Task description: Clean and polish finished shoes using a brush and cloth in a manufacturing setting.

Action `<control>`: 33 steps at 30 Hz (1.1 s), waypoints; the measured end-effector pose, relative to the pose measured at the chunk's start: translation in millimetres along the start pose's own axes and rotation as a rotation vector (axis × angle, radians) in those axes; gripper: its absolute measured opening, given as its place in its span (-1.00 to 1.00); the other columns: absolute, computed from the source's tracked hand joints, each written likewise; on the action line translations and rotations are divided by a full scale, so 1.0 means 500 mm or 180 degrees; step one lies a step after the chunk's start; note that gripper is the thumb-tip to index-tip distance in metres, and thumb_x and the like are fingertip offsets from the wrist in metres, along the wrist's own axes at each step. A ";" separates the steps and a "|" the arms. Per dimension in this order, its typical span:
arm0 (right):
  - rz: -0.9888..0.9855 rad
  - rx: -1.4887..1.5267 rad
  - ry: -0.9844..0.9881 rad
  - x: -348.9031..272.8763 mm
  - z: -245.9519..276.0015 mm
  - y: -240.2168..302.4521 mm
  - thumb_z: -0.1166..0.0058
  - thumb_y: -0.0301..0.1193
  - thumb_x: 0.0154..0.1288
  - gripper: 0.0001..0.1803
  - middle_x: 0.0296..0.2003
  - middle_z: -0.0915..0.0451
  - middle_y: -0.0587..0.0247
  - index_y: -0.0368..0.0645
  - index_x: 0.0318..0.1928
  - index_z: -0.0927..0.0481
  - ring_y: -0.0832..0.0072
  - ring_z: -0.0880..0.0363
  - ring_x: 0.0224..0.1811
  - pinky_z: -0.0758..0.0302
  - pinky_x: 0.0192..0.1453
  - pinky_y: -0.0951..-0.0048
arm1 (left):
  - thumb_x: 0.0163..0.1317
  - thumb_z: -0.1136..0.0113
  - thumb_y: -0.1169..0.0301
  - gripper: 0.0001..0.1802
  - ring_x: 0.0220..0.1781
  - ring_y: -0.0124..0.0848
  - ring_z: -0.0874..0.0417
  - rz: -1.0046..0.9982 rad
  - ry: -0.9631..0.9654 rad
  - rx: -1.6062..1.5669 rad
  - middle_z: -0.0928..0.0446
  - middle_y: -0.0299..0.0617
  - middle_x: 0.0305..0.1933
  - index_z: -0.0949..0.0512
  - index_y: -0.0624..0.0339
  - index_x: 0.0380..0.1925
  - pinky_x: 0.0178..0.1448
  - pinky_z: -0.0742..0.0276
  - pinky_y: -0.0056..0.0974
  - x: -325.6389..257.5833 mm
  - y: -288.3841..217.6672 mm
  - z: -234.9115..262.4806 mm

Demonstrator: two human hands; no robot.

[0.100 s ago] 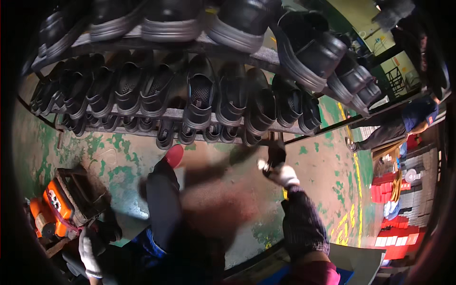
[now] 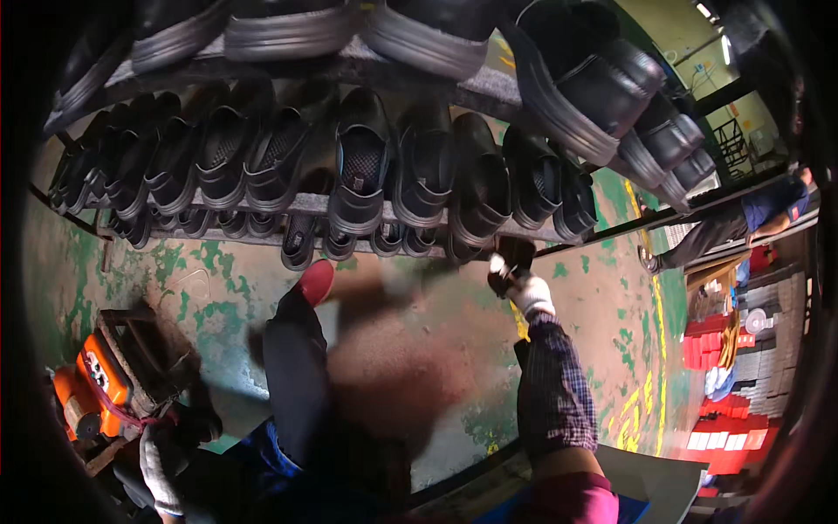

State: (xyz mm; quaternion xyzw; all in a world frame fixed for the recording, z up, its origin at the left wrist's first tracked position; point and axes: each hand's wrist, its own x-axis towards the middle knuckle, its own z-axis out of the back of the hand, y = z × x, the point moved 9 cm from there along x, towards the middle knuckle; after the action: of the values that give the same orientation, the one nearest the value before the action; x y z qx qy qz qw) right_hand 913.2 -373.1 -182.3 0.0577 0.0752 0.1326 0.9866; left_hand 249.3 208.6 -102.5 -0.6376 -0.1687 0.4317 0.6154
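Observation:
My right hand (image 2: 531, 297), in a white glove, grips a black shoe (image 2: 515, 254) just below the front edge of the middle shelf. White glove fingertips show at the shoe's near side. At the lower left is my left hand (image 2: 158, 467), also gloved in white, beside a dark shape in shadow. Its fingers are too dim to read. Black slip-on shoes (image 2: 359, 179) stand in a row on the rack's middle shelf (image 2: 307, 203). Larger-looking black shoes (image 2: 292, 31) line the upper shelf, and more shoes (image 2: 298, 240) show on the level beneath.
An orange machine (image 2: 105, 382) in a worn frame stands at the left. My leg and a red shoe (image 2: 316, 281) are on the green-patched floor. Another person (image 2: 742, 223) is at the far right, near stacked red and white boxes (image 2: 729, 428).
My right hand has moved slightly up and right with the black shoe. The rack looks a little closer as the view shifts. My left hand stays about where it was.

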 end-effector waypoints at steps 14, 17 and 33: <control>0.0880 0.3969 0.0795 -0.327 0.103 0.755 -0.12 -0.58 0.23 -0.35 0.15 -0.55 0.24 -0.22 0.37 -0.35 0.50 -0.57 0.09 -0.53 0.15 0.49 | 0.41 -0.10 0.21 -0.46 -0.09 -0.33 -0.69 0.0747 -0.0618 0.0353 -0.62 -0.06 0.02 -0.47 0.35 0.26 0.01 -0.65 -0.29 -0.122 0.027 0.060; 0.2095 0.2723 0.1228 -0.366 0.164 1.094 -0.26 -0.38 0.24 -0.64 -0.21 -0.68 0.18 -0.21 0.04 -0.60 0.40 -0.69 -0.13 -0.60 -0.03 0.45 | 0.37 -0.16 0.31 -0.53 0.01 -0.30 -0.68 0.0592 -0.0337 0.0323 -0.65 0.00 0.02 -0.52 0.37 0.19 0.14 -0.58 -0.25 -0.132 -0.016 0.076; 0.4769 0.1135 0.1421 -0.315 0.018 2.404 -0.05 -0.39 0.21 -0.52 0.06 -0.61 0.02 -0.15 0.17 -0.59 0.18 -0.56 0.08 -0.45 0.17 0.28 | 0.49 -0.13 0.21 -0.40 -0.01 -0.48 -0.60 0.1485 -0.1576 -0.2526 -0.55 -0.15 0.22 -0.32 0.23 0.42 0.11 -0.60 -0.32 -0.335 0.025 0.201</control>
State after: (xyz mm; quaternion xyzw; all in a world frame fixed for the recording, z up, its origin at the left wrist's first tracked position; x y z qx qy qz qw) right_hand 460.3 735.4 8.3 0.2218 0.2322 0.7541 0.5729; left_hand 73.7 145.7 -43.8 -0.7212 -0.3132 0.5980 0.1555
